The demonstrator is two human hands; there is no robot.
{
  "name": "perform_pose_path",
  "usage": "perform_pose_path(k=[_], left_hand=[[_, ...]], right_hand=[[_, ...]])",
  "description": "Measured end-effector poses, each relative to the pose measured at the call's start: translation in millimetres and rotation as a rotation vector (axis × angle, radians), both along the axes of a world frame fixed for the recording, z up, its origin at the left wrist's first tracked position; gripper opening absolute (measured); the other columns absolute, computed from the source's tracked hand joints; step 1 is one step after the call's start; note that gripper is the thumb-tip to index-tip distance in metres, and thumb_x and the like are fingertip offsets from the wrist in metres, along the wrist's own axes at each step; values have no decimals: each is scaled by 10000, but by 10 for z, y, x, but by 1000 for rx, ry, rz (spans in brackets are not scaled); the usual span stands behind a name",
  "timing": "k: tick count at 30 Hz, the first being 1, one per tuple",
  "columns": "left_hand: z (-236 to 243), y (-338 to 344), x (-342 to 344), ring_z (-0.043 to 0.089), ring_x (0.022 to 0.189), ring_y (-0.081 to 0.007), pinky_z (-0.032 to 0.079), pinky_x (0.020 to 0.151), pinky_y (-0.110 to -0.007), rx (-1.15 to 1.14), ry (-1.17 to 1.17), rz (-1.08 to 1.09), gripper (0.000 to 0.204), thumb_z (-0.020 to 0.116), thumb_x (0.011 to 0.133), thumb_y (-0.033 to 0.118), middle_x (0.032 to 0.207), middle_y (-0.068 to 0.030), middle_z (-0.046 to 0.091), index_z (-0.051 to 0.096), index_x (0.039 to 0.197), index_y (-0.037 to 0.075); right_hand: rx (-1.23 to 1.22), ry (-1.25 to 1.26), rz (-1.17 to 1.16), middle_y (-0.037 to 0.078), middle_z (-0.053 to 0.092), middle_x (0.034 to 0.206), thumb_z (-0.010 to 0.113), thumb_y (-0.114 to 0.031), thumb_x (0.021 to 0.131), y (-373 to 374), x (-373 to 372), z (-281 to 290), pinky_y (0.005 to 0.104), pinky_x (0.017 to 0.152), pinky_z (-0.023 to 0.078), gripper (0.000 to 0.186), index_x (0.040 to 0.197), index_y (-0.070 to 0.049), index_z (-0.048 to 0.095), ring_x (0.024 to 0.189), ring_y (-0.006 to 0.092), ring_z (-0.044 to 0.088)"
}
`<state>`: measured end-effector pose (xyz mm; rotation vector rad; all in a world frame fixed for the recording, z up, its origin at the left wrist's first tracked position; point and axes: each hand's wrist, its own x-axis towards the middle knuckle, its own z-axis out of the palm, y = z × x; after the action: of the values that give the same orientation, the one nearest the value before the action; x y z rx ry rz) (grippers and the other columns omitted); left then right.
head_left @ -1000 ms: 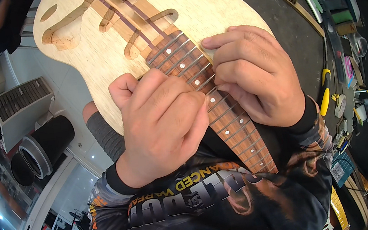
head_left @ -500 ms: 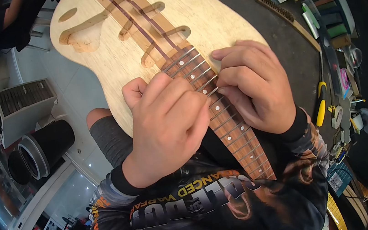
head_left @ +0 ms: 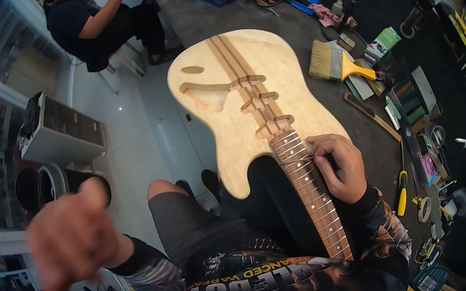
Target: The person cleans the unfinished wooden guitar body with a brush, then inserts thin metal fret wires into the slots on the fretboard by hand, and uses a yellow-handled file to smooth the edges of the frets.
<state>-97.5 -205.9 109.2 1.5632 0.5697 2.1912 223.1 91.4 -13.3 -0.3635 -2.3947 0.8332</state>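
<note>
An unfinished guitar body (head_left: 267,48) of pale wood lies over the dark bench edge and my lap, with dark stripes down its middle and several routed cavities. Its neck, with a brown fretboard (head_left: 312,197), metal frets and white dot inlays, points toward me. Beside the fretboard's upper end, my right hand (head_left: 340,166) rests on the body, thumb and finger pinched at the fretboard's edge. A thin wire-like strip (head_left: 299,160) runs slantwise across the frets from that pinch. My left hand (head_left: 75,237) is lifted away at the left, its fingers smeared by motion.
On the bench at right lie a wide paintbrush (head_left: 327,63), a wooden-handled wire brush (head_left: 372,117), a yellow-handled screwdriver (head_left: 403,193) and a tape roll (head_left: 424,209). A black bin (head_left: 89,183) and a cabinet (head_left: 62,128) stand at left. Another person (head_left: 84,24) sits at upper left.
My left hand has left the fretboard and swung out to the left. My right hand stays at the fretboard's edge. The view has shifted back, showing the whole body and the other person.
</note>
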Motion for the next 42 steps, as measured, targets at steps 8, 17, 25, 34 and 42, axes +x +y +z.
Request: perform_pose_path(k=[8, 17, 25, 34, 42], left_hand=[[237, -278, -41, 459, 530, -99, 348, 840, -352, -114, -57, -136, 438, 631, 1242, 464, 576, 22, 714, 828, 1342, 86], [127, -298, 27, 446, 500, -122, 348, 819, -360, -119, -12, -163, 602, 565, 1242, 598, 561, -8, 701, 835, 1398, 83], [140, -324, 45, 471, 511, -140, 358, 822, -371, -128, 18, -152, 603, 607, 1221, 611, 567, -26, 708, 849, 1380, 82], [125, -323, 47, 475, 527, -145, 357, 816, -382, -131, 12, -163, 554, 676, 1188, 624, 567, -29, 709, 874, 1299, 120], [90, -182, 89, 640, 918, -236, 479, 866, -450, 40, -49, 172, 315, 780, 1170, 391, 1181, -101, 636, 643, 1160, 107]], right_hand=[[-17, 54, -66, 171, 822, 1047, 760, 94, 993, -2, -32, -50, 483, 1029, 642, 150, 1056, -24, 690, 1199, 430, 856], [-69, 111, 6, 202, 851, 1055, 719, 126, 1020, 15, 49, -115, 486, 1063, 676, 113, 1078, 32, 695, 1200, 444, 870], [-102, 150, 4, 223, 871, 1048, 710, 134, 1001, 0, 84, -117, 480, 1080, 670, 118, 1072, 39, 715, 1192, 429, 882], [-73, 148, -2, 224, 877, 1053, 702, 131, 1000, -19, 83, -92, 538, 1151, 652, 116, 1075, 42, 713, 1193, 430, 884], [-69, 131, -10, 219, 876, 1050, 694, 147, 997, -1, 99, -103, 536, 1147, 655, 129, 1066, 40, 709, 1196, 428, 884]])
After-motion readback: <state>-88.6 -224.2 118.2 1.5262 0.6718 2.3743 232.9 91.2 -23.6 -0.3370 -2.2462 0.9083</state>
